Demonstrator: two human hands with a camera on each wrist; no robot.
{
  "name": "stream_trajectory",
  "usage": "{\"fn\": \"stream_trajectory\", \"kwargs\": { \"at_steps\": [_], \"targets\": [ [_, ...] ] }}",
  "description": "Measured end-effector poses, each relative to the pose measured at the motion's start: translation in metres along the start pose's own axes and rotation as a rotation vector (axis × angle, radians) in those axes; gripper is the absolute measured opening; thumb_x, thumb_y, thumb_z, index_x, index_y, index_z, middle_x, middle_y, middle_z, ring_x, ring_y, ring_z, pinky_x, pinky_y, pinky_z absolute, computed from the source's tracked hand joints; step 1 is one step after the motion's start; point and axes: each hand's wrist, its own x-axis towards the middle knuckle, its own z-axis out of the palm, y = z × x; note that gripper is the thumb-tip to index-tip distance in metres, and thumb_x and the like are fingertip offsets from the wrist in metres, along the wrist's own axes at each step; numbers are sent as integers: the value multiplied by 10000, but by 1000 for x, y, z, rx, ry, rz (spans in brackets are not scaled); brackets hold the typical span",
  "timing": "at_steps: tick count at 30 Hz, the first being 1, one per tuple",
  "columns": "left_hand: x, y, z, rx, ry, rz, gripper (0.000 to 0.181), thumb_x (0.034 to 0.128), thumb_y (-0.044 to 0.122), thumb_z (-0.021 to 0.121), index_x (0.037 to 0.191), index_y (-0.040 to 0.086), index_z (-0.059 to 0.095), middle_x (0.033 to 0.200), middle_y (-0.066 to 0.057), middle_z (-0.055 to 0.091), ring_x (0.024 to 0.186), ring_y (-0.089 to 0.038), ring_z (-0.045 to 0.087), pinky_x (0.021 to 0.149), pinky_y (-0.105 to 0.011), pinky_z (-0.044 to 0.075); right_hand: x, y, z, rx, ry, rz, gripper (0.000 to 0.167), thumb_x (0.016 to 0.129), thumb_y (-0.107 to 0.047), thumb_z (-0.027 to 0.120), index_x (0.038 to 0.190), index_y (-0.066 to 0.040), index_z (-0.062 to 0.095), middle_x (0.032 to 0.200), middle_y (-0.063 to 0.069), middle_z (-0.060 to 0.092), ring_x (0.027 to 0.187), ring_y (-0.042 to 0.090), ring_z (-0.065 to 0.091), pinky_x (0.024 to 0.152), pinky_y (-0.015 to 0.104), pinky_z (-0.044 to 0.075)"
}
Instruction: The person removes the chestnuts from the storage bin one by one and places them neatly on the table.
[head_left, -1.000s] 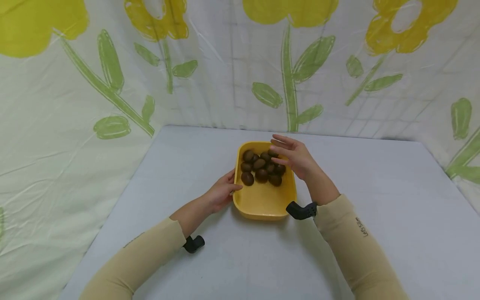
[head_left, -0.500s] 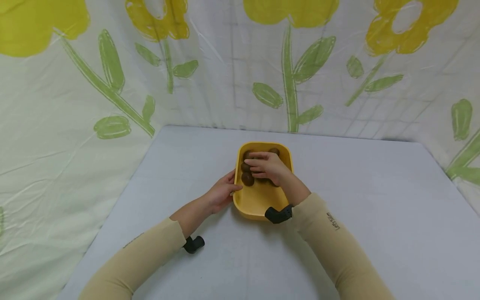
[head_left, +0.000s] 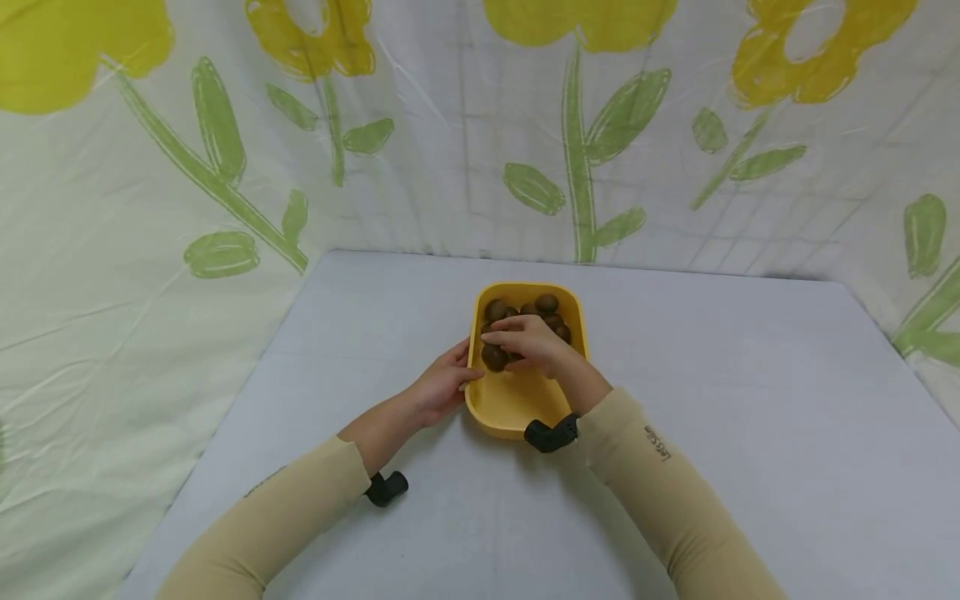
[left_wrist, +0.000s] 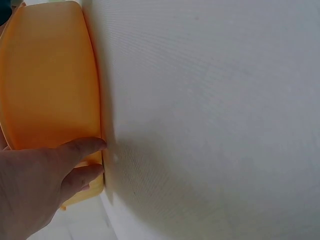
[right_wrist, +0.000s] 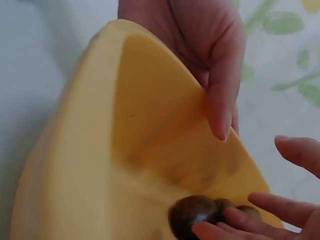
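At the left, the wall of a yellow tub [head_left: 517, 410] is gripped by the left hand [head_left: 437, 390], with the thumb hooked over the rim and the fingers set low against the outside. The tub is placed near the middle of the bench [head_left: 720, 367], and a loose cluster of brown balls [head_left: 547, 303] (a few look more egg-shaped than round) is gathered in its far part, the near part of its floor being bare. Farther right, the right hand [head_left: 536, 342] is set inside the tub; its fingers are stretched fairly straight over the balls, its thumb is seen well apart in the right wrist view, and no ball appears to be grasped, though what lies beneath the palm cannot be told. For this reach, it is judged best that the rim be steadied firmly, that only light fingertip pressure be used, and that any ball be pinched from its sides, since smooth, rounded shapes could easily be rolled away. The tub is stood upright, its mouth turned upward, its long axis directed from the near side to the far side; no single direction is shared by the balls.
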Motion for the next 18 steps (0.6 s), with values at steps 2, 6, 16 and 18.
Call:
{"fn": "stream_trajectory", "kwargs": {
  "at_steps": [2,6,16,18],
  "targets": [
    [0,0,0,-3,6,-3,632,964,33,396,1510,188,118,1557,-4,214,1371,-259,338,1067,-464,365,0,1,3,-57,-4,0,495,889,-284,620,1315,-54,515,1390,110,446,1247,292,469,882,439,518],
    [-1,1,0,-12,14,-14,636,961,28,401,1510,186,120,1559,-4,207,1387,-245,310,1078,-453,350,3,2,9,-127,-17,4,460,913,-269,582,1305,-34,526,1369,112,465,1221,275,485,901,436,510],
    [-1,1,1,-20,17,-8,648,953,15,414,1509,183,128,1559,-18,207,1401,-243,278,1092,-454,326,3,11,22,-228,0,-60,296,913,-125,533,1145,32,628,1070,119,611,859,145,559,840,352,539],
    [0,1,1,-25,20,-7,650,952,14,416,1509,180,126,1559,-24,204,1401,-242,277,1096,-452,322,3,11,21,-240,2,-79,306,886,-77,564,1162,42,620,1089,153,627,831,146,574,810,327,547]
  ]
}}
